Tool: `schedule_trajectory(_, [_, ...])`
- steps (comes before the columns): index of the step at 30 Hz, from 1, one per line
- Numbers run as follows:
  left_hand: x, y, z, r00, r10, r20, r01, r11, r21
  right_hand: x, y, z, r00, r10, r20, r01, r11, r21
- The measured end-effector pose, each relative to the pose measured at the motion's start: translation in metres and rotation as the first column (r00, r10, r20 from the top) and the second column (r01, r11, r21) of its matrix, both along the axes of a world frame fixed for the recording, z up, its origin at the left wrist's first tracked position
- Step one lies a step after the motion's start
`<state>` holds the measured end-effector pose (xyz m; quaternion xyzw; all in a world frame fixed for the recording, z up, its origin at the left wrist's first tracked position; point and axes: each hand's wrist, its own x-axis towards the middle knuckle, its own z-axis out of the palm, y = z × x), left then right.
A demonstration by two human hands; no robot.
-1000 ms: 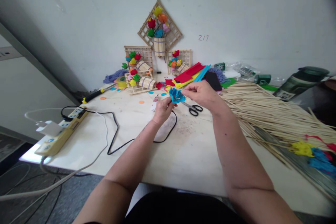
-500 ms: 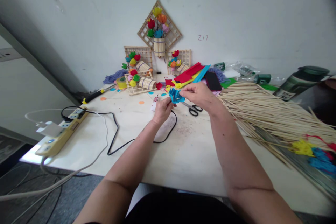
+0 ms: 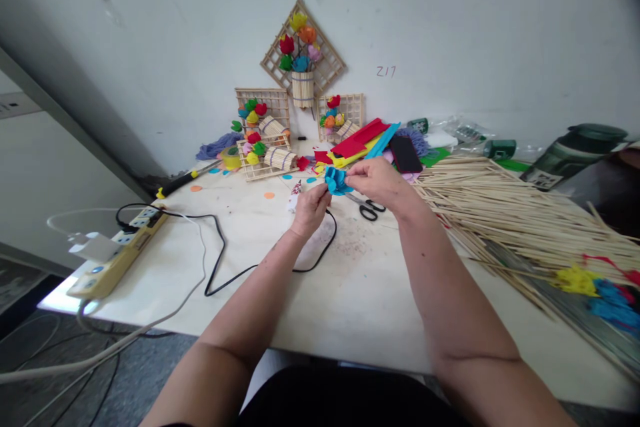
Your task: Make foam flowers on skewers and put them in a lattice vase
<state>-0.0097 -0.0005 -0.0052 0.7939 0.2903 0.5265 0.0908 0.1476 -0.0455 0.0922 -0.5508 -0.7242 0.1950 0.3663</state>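
Note:
A blue paper flower [image 3: 337, 181] is held up between my two hands above the middle of the white table [image 3: 360, 307]. My left hand [image 3: 312, 208] pinches it from the left and below. From the right, the fingertips of my right hand [image 3: 374, 180] are closed on the edge of a petal. Black-handled scissors [image 3: 369, 211] lie just below my right hand, their blades partly hidden. A small white object with a red pattern [image 3: 295, 195] is beside my left hand, partly covered by it.
Stick lattices with paper flowers [image 3: 303, 53] stand against the wall. Thin wooden sticks [image 3: 500, 207] and a dark bottle [image 3: 575, 155] are on the right. A power strip [image 3: 117, 257] with cables lies left. Coloured paper [image 3: 360, 140] and a phone [image 3: 405, 154] sit behind my hands.
The blue flower has turned slightly and its petals look rounder. Both hands have shifted only a little and still hold it.

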Motion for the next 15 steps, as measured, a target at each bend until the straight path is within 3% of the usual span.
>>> schedule_trajectory(9, [0.0014,-0.0033,0.0002,0.997,0.058,0.055,-0.062,0.996,0.063,0.0021,0.0001,0.0009,0.995,-0.002,-0.101,-0.007,0.996,-0.09])
schedule_trajectory(15, [0.0027,-0.0035,0.0004,0.999,0.033,0.037,-0.035,0.997,0.064,0.004,0.0028,-0.0013,0.994,0.002,-0.107,-0.009,0.998,-0.063])
